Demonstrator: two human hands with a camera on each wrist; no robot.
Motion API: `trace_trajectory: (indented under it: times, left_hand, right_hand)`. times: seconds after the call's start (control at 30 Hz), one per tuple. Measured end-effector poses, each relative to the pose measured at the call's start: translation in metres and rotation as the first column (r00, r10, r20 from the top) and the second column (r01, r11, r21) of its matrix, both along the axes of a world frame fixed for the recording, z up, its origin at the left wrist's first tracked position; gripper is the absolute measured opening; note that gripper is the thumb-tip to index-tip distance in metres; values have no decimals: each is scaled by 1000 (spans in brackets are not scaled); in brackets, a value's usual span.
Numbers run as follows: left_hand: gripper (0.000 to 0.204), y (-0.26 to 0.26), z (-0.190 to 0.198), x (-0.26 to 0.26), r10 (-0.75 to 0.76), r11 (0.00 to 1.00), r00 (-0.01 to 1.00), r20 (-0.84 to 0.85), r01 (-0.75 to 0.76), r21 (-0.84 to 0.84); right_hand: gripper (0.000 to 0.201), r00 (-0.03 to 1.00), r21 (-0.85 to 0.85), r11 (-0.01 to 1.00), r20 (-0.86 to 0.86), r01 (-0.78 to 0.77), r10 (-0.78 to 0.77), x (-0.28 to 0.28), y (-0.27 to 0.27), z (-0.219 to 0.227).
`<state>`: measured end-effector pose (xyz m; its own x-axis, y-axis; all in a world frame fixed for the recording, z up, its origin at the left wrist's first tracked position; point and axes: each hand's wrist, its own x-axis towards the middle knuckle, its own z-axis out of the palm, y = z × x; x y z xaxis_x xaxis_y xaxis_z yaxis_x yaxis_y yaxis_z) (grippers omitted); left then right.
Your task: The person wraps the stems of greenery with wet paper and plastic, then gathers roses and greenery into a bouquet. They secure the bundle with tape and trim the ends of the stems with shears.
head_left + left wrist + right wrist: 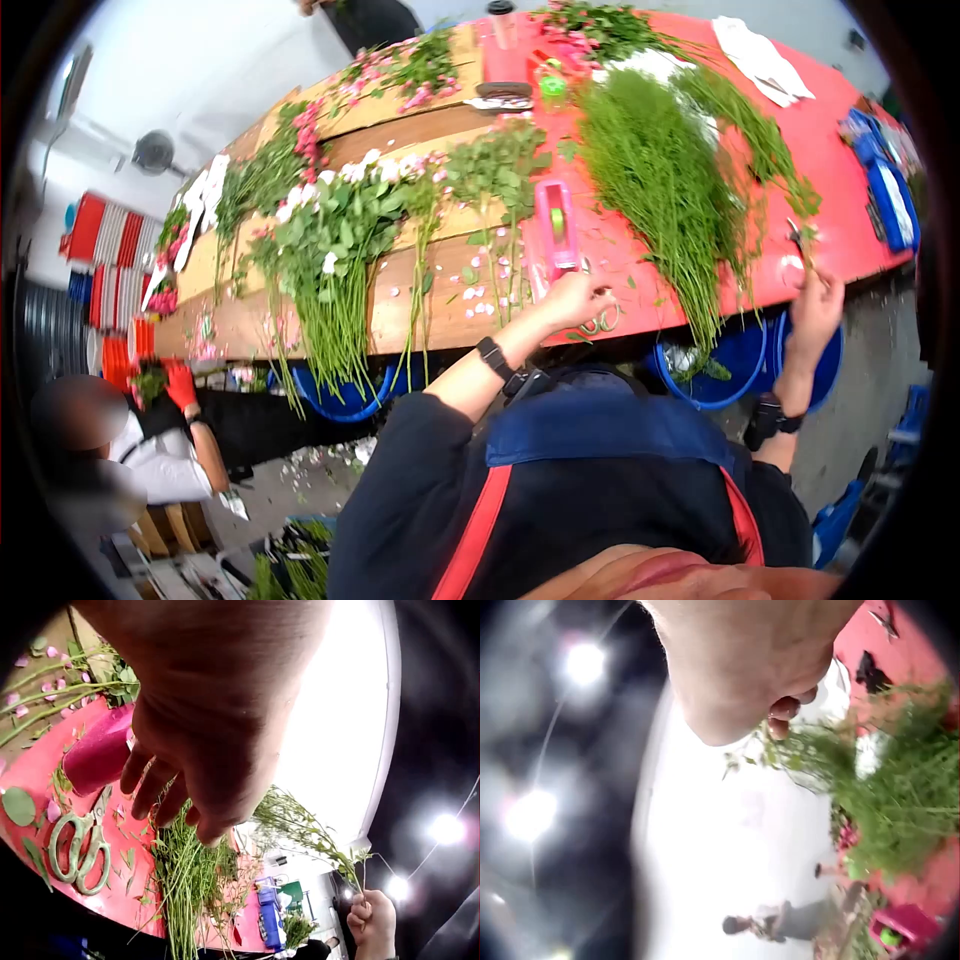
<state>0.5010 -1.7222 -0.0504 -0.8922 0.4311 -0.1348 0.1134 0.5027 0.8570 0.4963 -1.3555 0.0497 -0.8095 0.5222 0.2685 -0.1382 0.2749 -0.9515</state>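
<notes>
My left hand (580,300) hovers at the table's front edge, fingers hanging loose with nothing in them. Close by lie scissors with pale green handles (79,847), blades pointing toward a pink tape dispenser (557,228). At the right, my right hand (818,300) pinches a leafy green sprig (330,851) by its stems, raised with the leaves pointing away from me. Between the hands spreads a large heap of feathery greenery (660,170), its stems hanging over the front edge. The right fingertips are partly hidden behind the hand in the right wrist view.
Bunches of white and pink roses (345,220) lie along the wooden left side of the table (440,305). Blue buckets (715,375) stand below the edge. A person in red gloves (180,385) works at the left. Blue packs (890,195) sit far right.
</notes>
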Motion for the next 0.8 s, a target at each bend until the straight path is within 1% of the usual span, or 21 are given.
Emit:
trace_trajectory:
  times: [0.03,0.07,0.1,0.13,0.17,0.2,0.23,0.27,0.3,0.37,0.4,0.43,0.5,0.53,0.57,0.63,0.67,0.7,0.73,0.77,0.8]
  left_hand:
    - [27,0,-14,0,24,991,996,81,-34,131]
    - [25,2,-21,-2,37,989,998,55,-44,138]
    - [23,5,-23,-5,50,988,998,29,-54,146]
    - [22,9,-13,-5,41,977,993,111,-64,205]
    - [21,14,2,-9,45,961,982,185,-93,262]
    - [20,20,12,-14,45,952,981,186,-98,290]
    - [24,25,40,-19,0,977,977,214,-45,207]
    - [29,33,41,-26,-2,922,950,312,-119,369]
    - [35,44,41,-30,-20,836,913,406,-207,508]
    - [52,62,53,-32,-157,651,769,619,-391,651]
    - [53,68,45,-37,-228,646,733,641,-379,663]
    - [48,72,37,-38,-213,657,732,647,-383,649]
    - [38,81,18,-34,-190,689,720,668,-387,613]
    - [25,85,8,-33,-155,673,721,675,-423,607]
    - [19,90,-1,-30,-69,601,701,709,-538,591]
    - [16,82,-15,-26,-72,539,578,813,-663,520]
    - [16,87,-21,-23,-78,629,569,818,-609,483]
    - [16,94,-18,-19,-83,709,561,823,-548,445]
    - [15,101,-19,-15,-87,779,553,828,-481,403]
    - [14,108,-24,-14,-90,762,572,816,-487,426]
    - [13,116,-25,-15,-92,745,592,801,-492,450]
  right_hand:
    - [20,998,19,998,21,52,-52,14,-44,12]
    - [28,996,85,996,-84,-26,33,14,-58,-16]
    - [29,984,-59,990,117,-130,136,21,-68,-29]
    - [25,968,-4,982,165,-191,189,30,-72,-37]
    - [20,985,158,972,49,-173,167,40,-91,-28]
    - [21,968,17,975,-121,-220,220,46,-106,-31]
    - [23,961,-40,968,-141,-246,238,52,-119,-29]
    - [24,964,-96,959,-26,-265,263,51,-120,-41]
    - [26,953,-155,948,86,-276,291,49,-123,-57]
    - [28,868,-172,934,349,-312,354,56,-132,-71]
    - [31,884,-133,922,263,-364,387,58,-140,-82]
    - [28,860,-144,914,309,-379,405,64,-144,-88]
    - [25,856,-96,920,339,-380,389,72,-148,-89]
    - [23,858,-127,935,372,-332,355,71,-144,-96]
    - [21,852,-151,938,394,-311,346,70,-136,-114]
    - [20,820,-236,930,444,-282,362,73,-125,-130]
    - [20,849,-158,945,415,-287,327,79,-125,-136]
    - [20,874,-77,954,383,-291,298,83,-127,-139]
    - [18,866,159,937,453,-312,211,85,-129,-128]
    - [17,936,356,893,312,-274,163,86,-130,-122]
    - [16,943,325,910,292,-256,161,86,-128,-122]
